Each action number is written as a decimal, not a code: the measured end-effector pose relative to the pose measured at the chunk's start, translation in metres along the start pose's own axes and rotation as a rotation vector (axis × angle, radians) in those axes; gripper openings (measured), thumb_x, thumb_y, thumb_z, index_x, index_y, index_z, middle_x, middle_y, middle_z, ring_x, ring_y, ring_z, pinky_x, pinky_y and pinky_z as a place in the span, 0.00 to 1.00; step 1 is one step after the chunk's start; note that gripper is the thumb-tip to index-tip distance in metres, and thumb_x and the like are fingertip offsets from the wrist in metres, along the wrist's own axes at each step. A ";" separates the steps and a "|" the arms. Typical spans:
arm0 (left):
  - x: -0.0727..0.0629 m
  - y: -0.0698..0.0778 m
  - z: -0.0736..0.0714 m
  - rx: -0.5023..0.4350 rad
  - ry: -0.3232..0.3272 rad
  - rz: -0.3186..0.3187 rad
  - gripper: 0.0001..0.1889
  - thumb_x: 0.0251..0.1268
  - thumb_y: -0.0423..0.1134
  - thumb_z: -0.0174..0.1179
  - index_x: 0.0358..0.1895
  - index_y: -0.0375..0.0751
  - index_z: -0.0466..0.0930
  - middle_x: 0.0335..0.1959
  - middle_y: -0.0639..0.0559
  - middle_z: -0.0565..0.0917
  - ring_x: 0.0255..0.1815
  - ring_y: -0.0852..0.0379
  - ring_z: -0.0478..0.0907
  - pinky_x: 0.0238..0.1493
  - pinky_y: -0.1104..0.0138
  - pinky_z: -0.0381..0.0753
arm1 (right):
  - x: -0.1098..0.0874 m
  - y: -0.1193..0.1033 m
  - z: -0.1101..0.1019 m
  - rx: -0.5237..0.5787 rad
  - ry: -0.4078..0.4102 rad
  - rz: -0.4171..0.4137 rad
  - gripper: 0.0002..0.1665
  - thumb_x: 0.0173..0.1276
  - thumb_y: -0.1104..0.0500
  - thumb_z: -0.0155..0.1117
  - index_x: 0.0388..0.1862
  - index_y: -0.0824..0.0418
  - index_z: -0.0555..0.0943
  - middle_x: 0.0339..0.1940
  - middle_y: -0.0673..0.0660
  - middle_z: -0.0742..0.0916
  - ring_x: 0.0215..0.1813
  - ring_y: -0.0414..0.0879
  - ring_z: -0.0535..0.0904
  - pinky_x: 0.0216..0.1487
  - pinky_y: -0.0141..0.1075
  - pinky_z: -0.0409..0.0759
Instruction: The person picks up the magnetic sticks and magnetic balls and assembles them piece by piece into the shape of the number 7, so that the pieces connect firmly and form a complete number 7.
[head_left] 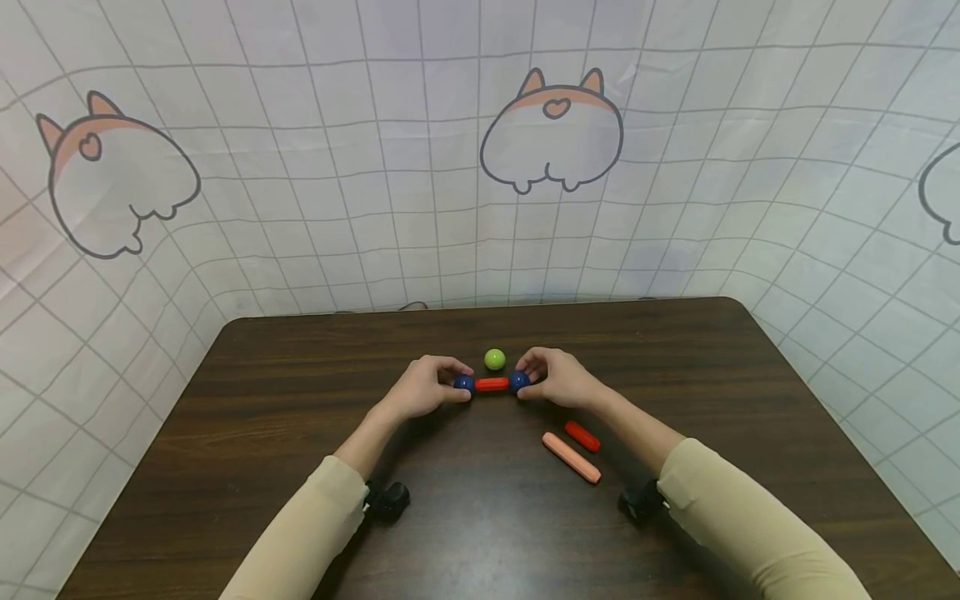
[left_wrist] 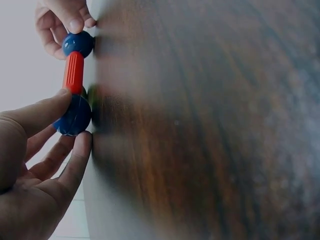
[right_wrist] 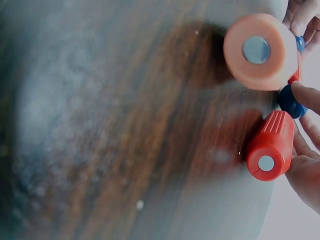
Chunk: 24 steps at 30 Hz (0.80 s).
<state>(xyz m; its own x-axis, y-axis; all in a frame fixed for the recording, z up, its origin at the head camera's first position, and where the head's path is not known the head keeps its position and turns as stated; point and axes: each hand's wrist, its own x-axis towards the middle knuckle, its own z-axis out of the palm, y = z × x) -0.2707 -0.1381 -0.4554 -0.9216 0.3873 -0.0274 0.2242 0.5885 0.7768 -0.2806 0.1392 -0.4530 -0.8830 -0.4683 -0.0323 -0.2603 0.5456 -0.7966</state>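
Note:
A short red ribbed rod (head_left: 492, 384) lies crosswise with a dark blue ball at either end. My left hand (head_left: 427, 387) pinches the left blue ball (left_wrist: 75, 116) between thumb and fingers. The right blue ball (head_left: 518, 381) is held the same way by my right hand (head_left: 558, 379). Just behind the rod, a light green ball (head_left: 494, 359) rests on the table; in the left wrist view it is mostly hidden behind the rod and left ball.
Nearer to me, below my right hand, lie a second red rod (head_left: 582, 436) and a longer peach rod (head_left: 572, 457), each showing a silvery disc on its end in the right wrist view. The dark wooden table (head_left: 300, 467) meets a white gridded curtain (head_left: 345, 200) behind.

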 end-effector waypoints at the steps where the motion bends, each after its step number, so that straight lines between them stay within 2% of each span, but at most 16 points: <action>1: 0.001 0.000 0.000 0.002 0.002 0.001 0.16 0.63 0.37 0.74 0.54 0.43 0.88 0.41 0.52 0.86 0.43 0.54 0.80 0.42 0.61 0.80 | 0.000 0.000 0.000 0.001 0.002 0.002 0.20 0.63 0.64 0.78 0.51 0.64 0.81 0.44 0.56 0.84 0.46 0.49 0.81 0.53 0.45 0.78; 7: 0.004 0.001 0.003 0.001 0.005 0.012 0.16 0.64 0.37 0.74 0.54 0.43 0.87 0.43 0.52 0.86 0.46 0.54 0.81 0.46 0.59 0.80 | -0.001 0.001 -0.002 -0.004 0.011 -0.001 0.20 0.63 0.64 0.77 0.51 0.64 0.81 0.43 0.57 0.84 0.45 0.48 0.81 0.52 0.45 0.78; 12: 0.006 0.004 0.004 -0.004 -0.006 0.019 0.16 0.65 0.36 0.72 0.55 0.43 0.86 0.45 0.51 0.86 0.48 0.52 0.81 0.45 0.58 0.81 | -0.001 0.004 -0.003 -0.013 0.018 0.007 0.19 0.64 0.63 0.77 0.52 0.64 0.81 0.43 0.57 0.84 0.45 0.48 0.80 0.51 0.45 0.78; 19: 0.013 0.006 0.009 0.016 -0.023 0.029 0.14 0.66 0.36 0.71 0.54 0.47 0.87 0.49 0.50 0.85 0.47 0.51 0.80 0.46 0.58 0.79 | -0.001 0.005 -0.004 -0.011 0.019 0.003 0.19 0.65 0.63 0.76 0.52 0.64 0.81 0.43 0.57 0.84 0.44 0.48 0.80 0.51 0.45 0.78; 24: 0.016 0.009 0.014 0.018 -0.014 0.027 0.12 0.66 0.40 0.72 0.52 0.47 0.88 0.47 0.51 0.85 0.43 0.51 0.78 0.43 0.59 0.78 | -0.001 0.005 -0.004 -0.011 0.021 0.000 0.19 0.65 0.63 0.76 0.52 0.64 0.81 0.43 0.57 0.84 0.45 0.48 0.80 0.51 0.44 0.78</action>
<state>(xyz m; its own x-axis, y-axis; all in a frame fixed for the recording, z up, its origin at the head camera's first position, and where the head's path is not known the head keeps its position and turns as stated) -0.2791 -0.1167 -0.4570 -0.9107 0.4128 -0.0157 0.2546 0.5908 0.7656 -0.2825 0.1452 -0.4545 -0.8909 -0.4537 -0.0189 -0.2648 0.5529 -0.7900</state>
